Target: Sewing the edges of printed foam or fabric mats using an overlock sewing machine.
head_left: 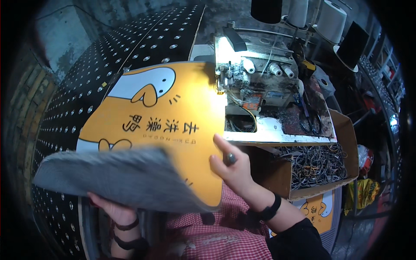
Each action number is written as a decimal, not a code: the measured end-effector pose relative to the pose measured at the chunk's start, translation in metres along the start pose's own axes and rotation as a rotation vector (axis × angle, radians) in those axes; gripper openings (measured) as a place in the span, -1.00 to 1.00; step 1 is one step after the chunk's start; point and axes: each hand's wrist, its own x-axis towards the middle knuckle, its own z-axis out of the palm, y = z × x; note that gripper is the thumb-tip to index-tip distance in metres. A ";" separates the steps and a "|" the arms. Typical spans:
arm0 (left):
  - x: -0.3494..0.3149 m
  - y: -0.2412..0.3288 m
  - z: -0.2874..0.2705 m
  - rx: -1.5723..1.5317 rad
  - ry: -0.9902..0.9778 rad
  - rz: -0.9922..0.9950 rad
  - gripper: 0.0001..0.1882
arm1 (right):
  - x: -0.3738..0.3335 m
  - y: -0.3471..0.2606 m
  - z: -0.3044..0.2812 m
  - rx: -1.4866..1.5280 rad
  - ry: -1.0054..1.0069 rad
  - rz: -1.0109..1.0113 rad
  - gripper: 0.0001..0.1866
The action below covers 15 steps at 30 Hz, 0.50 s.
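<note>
A yellow floor mat (190, 112) with a white duck print and dark characters lies across the black table, its far right edge at the lit needle area of an overlock sewing machine (260, 82). Its near part is folded up, showing a grey fabric underside (108, 177), slightly blurred. My left hand (113, 209) grips the near edge of this folded part, some fingers hidden by the mat. My right hand (235, 167), with a ring, is at the mat's right edge, its index finger and thumb stretched apart.
Right of the machine are dark-handled scissors (310, 119). Below stands a cardboard box (320, 190) of tangled fabric trimmings (316, 167). Similar mats (318, 212) are stacked beneath it. White and black thread cones (331, 21) stand behind. The black table (143, 47) has metal studs.
</note>
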 end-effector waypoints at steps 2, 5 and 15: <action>0.027 -0.005 -0.055 0.558 -0.114 0.379 -0.31 | -0.008 -0.009 -0.003 0.145 -0.047 0.173 -0.52; 0.042 -0.004 -0.114 0.607 -0.537 0.481 -0.41 | 0.010 -0.001 -0.003 -0.007 -0.008 0.098 -0.54; 0.024 0.076 -0.041 0.147 -0.350 -0.013 -0.48 | 0.047 0.021 0.000 0.038 0.118 0.081 -0.57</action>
